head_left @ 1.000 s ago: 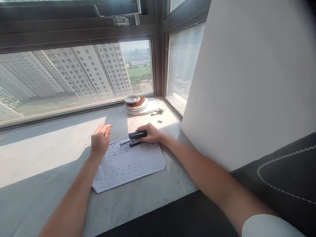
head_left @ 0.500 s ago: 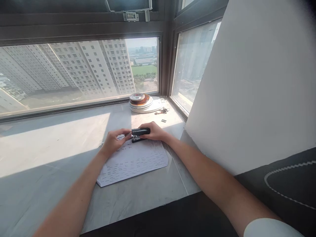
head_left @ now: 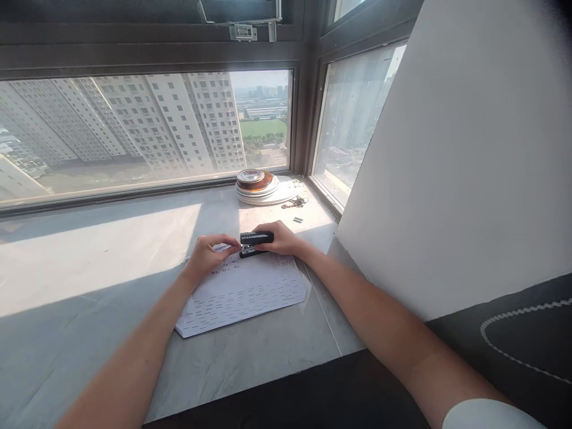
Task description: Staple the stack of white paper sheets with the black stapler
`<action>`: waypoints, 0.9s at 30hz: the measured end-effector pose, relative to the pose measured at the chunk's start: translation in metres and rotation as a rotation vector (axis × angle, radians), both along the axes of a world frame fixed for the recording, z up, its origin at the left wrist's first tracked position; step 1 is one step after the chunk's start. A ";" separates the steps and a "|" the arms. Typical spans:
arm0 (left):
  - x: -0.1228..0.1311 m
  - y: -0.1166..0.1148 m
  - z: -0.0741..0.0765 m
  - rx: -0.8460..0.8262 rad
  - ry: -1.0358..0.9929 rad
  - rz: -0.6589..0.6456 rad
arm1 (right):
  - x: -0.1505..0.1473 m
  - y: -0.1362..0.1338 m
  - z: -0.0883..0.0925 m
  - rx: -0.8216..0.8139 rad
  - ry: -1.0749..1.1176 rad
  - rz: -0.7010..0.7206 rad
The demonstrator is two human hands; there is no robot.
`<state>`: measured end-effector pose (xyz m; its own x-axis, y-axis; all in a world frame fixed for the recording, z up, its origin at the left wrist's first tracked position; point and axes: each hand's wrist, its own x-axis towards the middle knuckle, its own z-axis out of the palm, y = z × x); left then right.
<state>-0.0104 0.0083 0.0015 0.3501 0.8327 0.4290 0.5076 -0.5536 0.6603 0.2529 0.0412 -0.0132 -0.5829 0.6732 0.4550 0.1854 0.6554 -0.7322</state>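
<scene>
Your right hand [head_left: 282, 239], at the center of the frame, holds the black stapler [head_left: 256, 238] by its right end, fingers wrapped about it. The stapler's upper and lower arms stand apart, with metal showing between them. Your left hand [head_left: 206, 257] comes in from the left; its thumb and forefinger are narrow, their tips at the stapler's left end. You cannot tell from here whether they pinch its metal part. Beneath both hands lies a stack of paper [head_left: 254, 285] with writing and rows of short dashes, flat on the stone sill [head_left: 250, 357]. The stapler is over the paper's far edge. Above center in the frame, a pile of plates [head_left: 256, 194] sits near the window [head_left: 179, 131], with two small gray strips [head_left: 298, 220] lower and to the right.
</scene>
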 end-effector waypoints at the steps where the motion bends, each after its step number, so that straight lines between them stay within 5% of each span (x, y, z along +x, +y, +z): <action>1: 0.000 0.001 0.000 0.008 -0.011 0.014 | 0.000 0.000 0.000 -0.001 0.000 0.002; 17: -0.002 0.005 -0.001 -0.025 -0.018 0.155 | 0.000 0.000 0.000 -0.023 -0.005 0.003; 27: 0.003 0.002 0.000 -0.008 0.011 0.043 | 0.000 0.000 -0.001 -0.036 -0.021 -0.032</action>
